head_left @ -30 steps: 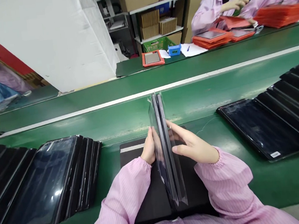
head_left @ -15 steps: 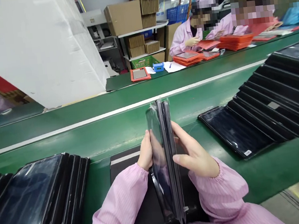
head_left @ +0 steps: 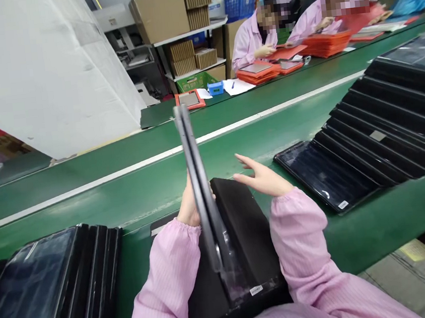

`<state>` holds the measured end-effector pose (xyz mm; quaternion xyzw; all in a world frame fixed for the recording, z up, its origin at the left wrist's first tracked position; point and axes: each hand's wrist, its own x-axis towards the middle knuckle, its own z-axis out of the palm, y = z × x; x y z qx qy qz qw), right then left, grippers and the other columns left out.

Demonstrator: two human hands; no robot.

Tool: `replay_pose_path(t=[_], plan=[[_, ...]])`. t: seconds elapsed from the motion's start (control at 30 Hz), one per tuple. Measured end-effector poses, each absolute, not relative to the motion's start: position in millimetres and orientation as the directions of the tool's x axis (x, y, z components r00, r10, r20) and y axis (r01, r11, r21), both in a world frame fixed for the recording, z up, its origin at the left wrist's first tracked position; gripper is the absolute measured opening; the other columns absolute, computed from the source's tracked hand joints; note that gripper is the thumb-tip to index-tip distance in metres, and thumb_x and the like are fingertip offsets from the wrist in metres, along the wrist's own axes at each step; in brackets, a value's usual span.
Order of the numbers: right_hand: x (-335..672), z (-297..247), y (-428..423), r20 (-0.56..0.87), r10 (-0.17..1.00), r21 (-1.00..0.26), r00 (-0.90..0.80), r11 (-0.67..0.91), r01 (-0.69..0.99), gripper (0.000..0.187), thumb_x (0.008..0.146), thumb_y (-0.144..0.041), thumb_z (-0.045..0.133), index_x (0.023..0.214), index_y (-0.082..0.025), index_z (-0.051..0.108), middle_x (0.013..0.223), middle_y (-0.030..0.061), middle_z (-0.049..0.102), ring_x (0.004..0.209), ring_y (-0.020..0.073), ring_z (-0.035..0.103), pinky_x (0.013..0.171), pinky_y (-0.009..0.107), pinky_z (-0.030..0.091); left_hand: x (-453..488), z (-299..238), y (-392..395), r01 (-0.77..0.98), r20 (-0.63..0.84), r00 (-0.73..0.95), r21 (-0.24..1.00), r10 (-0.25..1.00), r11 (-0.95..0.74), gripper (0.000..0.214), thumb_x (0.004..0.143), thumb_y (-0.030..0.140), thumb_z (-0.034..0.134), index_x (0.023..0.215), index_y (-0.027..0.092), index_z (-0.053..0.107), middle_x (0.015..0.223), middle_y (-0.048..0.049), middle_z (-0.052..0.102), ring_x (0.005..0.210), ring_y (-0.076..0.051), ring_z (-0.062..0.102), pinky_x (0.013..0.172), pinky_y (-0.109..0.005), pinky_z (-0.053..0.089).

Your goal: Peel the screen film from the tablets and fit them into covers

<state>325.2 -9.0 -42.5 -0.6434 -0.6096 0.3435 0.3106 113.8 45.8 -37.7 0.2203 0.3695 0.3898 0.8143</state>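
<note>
A pair of thin dark grey tablets (head_left: 200, 190) stands on edge above the bench, tops tilted left and away, blurred by motion. My left hand (head_left: 188, 202) is closed around them from the left; the tablets hide part of its fingers. To the right, my right hand (head_left: 262, 176) is apart from them, fingers spread, holding nothing. Below lies a black box-like piece (head_left: 245, 216) with a raised section. Clear plastic film (head_left: 234, 273) and a small white label (head_left: 255, 290) show at the tablets' lower end.
Overlapping film-wrapped tablets lie on the green bench in a left stack (head_left: 47, 282) and a long right row (head_left: 388, 130). Across a white strip (head_left: 279, 106), two co-workers handle orange-red sleeves (head_left: 325, 45). A white wrapped block (head_left: 47, 70) rises at the back left.
My right hand has let go of the tablets and moved to the right, opening. My left hand has carried them left and up, uncovering the black piece. The view has shifted slightly.
</note>
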Motion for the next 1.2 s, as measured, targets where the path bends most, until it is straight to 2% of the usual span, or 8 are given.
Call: replay_pose_path(t=[0.1, 0.23, 0.33, 0.5, 0.67, 0.77, 0.93, 1.2], plan=[[350, -73, 9, -0.355, 0.931, -0.612, 0.081, -0.297, 0.733, 0.103, 0.071, -0.058, 0.076, 0.152, -0.011, 0.034, 0.152, 0.0221, 0.042, 0.139, 0.0382, 0.042, 0.114, 0.049, 0.035, 103, -46, 57, -0.481, -0.444, 0.532, 0.541, 0.721, 0.689, 0.023, 0.097, 0.030, 0.042, 0.089, 0.020, 0.062, 0.056, 0.0038, 0.046, 0.041, -0.006, 0.040, 0.042, -0.020, 0.032], [348, -97, 18, -0.444, 0.894, -0.639, -0.061, -0.268, 0.722, 0.099, 0.070, -0.059, 0.077, 0.151, -0.018, 0.038, 0.142, 0.0161, 0.055, 0.111, 0.0301, 0.066, 0.093, 0.038, 0.054, 87, -58, 63, -0.560, -0.383, 0.503, 0.538, 0.775, 0.630, 0.020, 0.095, 0.027, 0.045, 0.105, 0.025, 0.062, 0.062, 0.0040, 0.050, 0.046, -0.006, 0.043, 0.046, -0.020, 0.033], [342, -100, 16, -0.458, 0.885, -0.632, -0.087, -0.255, 0.731, 0.100, 0.071, -0.061, 0.075, 0.151, -0.021, 0.033, 0.140, 0.0173, 0.056, 0.091, 0.0262, 0.071, 0.076, 0.037, 0.058, 78, -59, 67, -0.612, -0.355, 0.434, 0.559, 0.828, 0.560, 0.020, 0.097, 0.028, 0.044, 0.106, 0.026, 0.062, 0.061, 0.0048, 0.049, 0.044, -0.006, 0.040, 0.046, -0.021, 0.033], [333, -93, 8, -0.367, 0.926, -0.620, -0.093, -0.169, 0.766, 0.078, 0.070, -0.045, 0.080, 0.135, -0.017, 0.047, 0.119, 0.0152, 0.067, 0.104, 0.0320, 0.066, 0.092, 0.042, 0.050, 66, -57, 79, -0.629, -0.347, 0.396, 0.572, 0.850, 0.526, 0.025, 0.099, 0.030, 0.039, 0.100, 0.027, 0.064, 0.054, 0.0055, 0.045, 0.041, -0.007, 0.035, 0.047, -0.024, 0.032], [319, -87, 3, -0.273, 0.949, -0.650, -0.156, -0.063, 0.757, 0.064, 0.074, -0.038, 0.078, 0.129, -0.020, 0.051, 0.126, 0.0127, 0.062, 0.112, 0.0292, 0.061, 0.097, 0.038, 0.047, 66, -62, 85, -0.594, -0.360, 0.464, 0.550, 0.809, 0.586, 0.023, 0.096, 0.030, 0.042, 0.094, 0.026, 0.064, 0.055, 0.0046, 0.048, 0.042, -0.008, 0.040, 0.048, -0.025, 0.033], [320, -90, 4, -0.308, 0.930, -0.667, -0.199, -0.062, 0.742, 0.064, 0.073, -0.035, 0.080, 0.128, -0.020, 0.053, 0.112, 0.0088, 0.065, 0.087, 0.0225, 0.067, 0.079, 0.034, 0.054, 72, -59, 78, -0.550, -0.386, 0.518, 0.534, 0.764, 0.643, 0.027, 0.097, 0.028, 0.038, 0.082, 0.022, 0.060, 0.055, 0.0037, 0.049, 0.040, -0.008, 0.040, 0.046, -0.025, 0.031], [323, -102, -4, -0.351, 0.921, -0.673, -0.171, -0.121, 0.730, 0.065, 0.073, -0.036, 0.080, 0.131, -0.023, 0.052, 0.105, 0.0049, 0.060, 0.053, 0.0091, 0.057, 0.051, 0.026, 0.052, 89, -42, 47, -0.556, -0.402, 0.454, 0.569, 0.795, 0.606, 0.019, 0.095, 0.029, 0.043, 0.087, 0.020, 0.058, 0.055, 0.0032, 0.050, 0.039, -0.008, 0.042, 0.043, -0.022, 0.031], [306, -90, -20, -0.116, 0.990, -0.677, 0.076, -0.135, 0.724, 0.081, 0.065, -0.033, 0.086, 0.137, -0.018, 0.052, 0.118, 0.0157, 0.057, 0.094, 0.0278, 0.064, 0.096, 0.049, 0.048, 114, -46, 24, -0.496, -0.466, 0.345, 0.646, 0.815, 0.580, 0.039, 0.098, 0.050, 0.040, 0.077, 0.019, 0.050, 0.047, 0.0061, 0.042, 0.034, -0.007, 0.040, 0.038, -0.019, 0.031]])
